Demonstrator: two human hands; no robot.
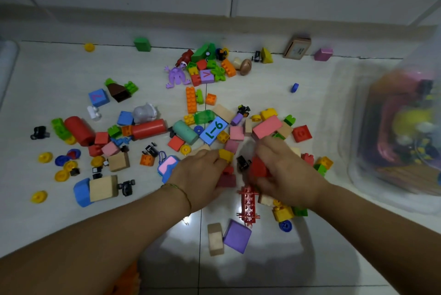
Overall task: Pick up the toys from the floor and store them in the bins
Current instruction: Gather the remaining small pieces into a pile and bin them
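Both hands are down among the toys (pixel 148 128) — the left hand (pixel 200 175) curls over a yellow brick (pixel 226 155), the right hand (pixel 286 170) grips a red block (pixel 259 168) — while the clear bin (pixel 358 175) at the right is partly filled and most pieces lie scattered across the floor (pixel 59 75), so much remains.

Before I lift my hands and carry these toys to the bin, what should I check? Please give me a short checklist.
1. The right hand grips the red brick: ok.
2. The left hand holds the yellow brick securely: cannot tell; its fingertips are on the brick.
3. The bin stands close by, on the right side: ok.
4. The bin is open at the top: cannot tell, it is blurred.
5. The floor is cleared: not ok; many toys remain, such as the purple block.
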